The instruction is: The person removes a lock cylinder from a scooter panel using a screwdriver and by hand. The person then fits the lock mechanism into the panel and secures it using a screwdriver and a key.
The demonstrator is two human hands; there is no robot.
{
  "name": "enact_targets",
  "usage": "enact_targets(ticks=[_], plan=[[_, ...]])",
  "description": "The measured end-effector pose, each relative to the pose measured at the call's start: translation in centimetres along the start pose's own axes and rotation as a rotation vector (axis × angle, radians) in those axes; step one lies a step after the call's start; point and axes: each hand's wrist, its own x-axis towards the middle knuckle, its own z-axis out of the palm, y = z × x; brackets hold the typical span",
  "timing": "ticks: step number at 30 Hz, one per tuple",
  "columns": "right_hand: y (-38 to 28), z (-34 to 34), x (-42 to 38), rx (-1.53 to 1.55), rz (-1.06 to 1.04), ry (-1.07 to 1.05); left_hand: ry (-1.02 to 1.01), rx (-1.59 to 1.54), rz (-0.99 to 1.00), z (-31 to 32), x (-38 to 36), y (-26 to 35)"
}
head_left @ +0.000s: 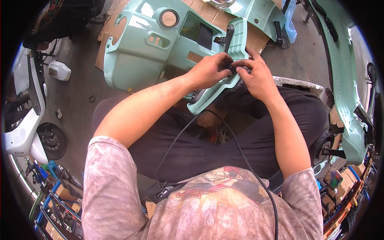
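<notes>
A long pale green plastic part (239, 38) with a raised rim lies across my lap, slanting from upper right to lower left. My left hand (213, 71) is closed in a pinch at its middle, on something small and dark. From the other side my right hand (255, 76) meets it, thumb and forefinger bent toward the same spot, its other fingers along the part's edge. What lies between the fingertips is too small and hidden to name. A black lever-like piece (229, 38) sits on the part just above my hands.
A large green body panel (138, 60) lies on cardboard (102, 52) ahead. Another green panel (260, 20) is beyond it. A white scooter (30, 116) stands at left, a green frame (344, 88) at right. A black cable (236, 140) loops over my lap.
</notes>
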Motion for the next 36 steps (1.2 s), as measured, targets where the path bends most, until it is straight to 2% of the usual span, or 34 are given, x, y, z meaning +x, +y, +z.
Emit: enact_targets(ticks=[8, 12, 14, 16, 18, 20, 25, 27, 31, 36], plan=[[-0.5, -0.1, -0.6, -0.184, -0.048, -0.011, 0.032, 0.006, 0.053, 0.0, 0.2, -0.8], [-0.3, -0.1, -0.3, -0.006, 0.022, -0.033, 0.026, 0.056, 0.078, -0.2, 0.1, -0.5], [-0.4, -0.6, 0.0, 0.065, -0.040, 0.086, 0.027, 0.075, 0.031, -0.3, -0.1, 0.3], [-0.4, -1.1, 0.0, -0.018, -0.156, 0.202, 0.094, 0.127, 0.031, -0.1, -0.5, 0.8], [-0.8, -1.6, 0.0, 0.037, -0.150, 0.250, 0.133, 0.074, -0.040, 0.3, -0.8, 1.4], [-1.2, -1.9, -0.5, 0.074, -0.163, 0.272, 0.197, 0.156, -0.071, 0.5, -0.9, 1.3], [-1.9, -2.8, -1.5, 0.055, -0.218, 0.231, 0.301, 0.282, 0.033, 0.4, -0.6, 0.9], [-2.2, -3.0, -2.1, 0.064, -0.228, 0.245, 0.308, 0.330, -0.050, 0.2, -1.1, 1.9], [-2.7, -3.7, -2.7, 0.070, -0.225, 0.176, 0.422, 0.465, -0.022, -0.4, -1.1, 0.4], [-2.6, -3.9, -3.1, 0.035, -0.238, 0.136, 0.467, 0.408, -0.089, -0.3, -1.6, -0.1]])
